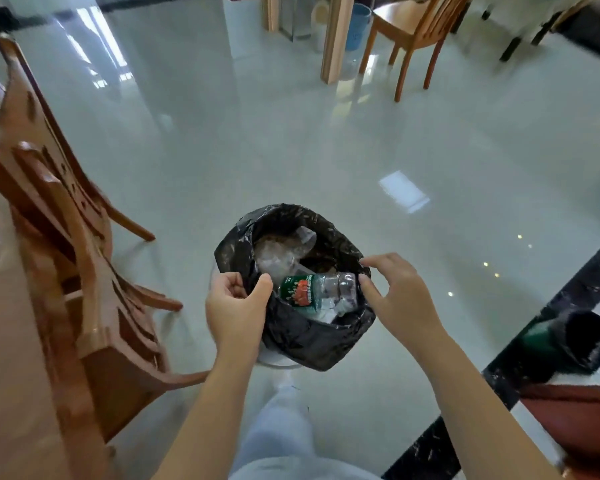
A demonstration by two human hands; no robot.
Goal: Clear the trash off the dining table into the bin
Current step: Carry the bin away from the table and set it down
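Left hand (235, 306) pinches the left rim of the black plastic bin liner (302, 341); right hand (397, 294) is loosely spread, thumb tip at the right rim. Clear plastic bottle with green-red label (317, 289) lies on its side inside the liner. Carved wooden chair (84, 271) stands to my left.

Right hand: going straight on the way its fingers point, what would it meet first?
Probably the plastic bottle in the bin bag; the fingers of the right hand point at its clear end. Depth is unclear: the bag's rim may come first.
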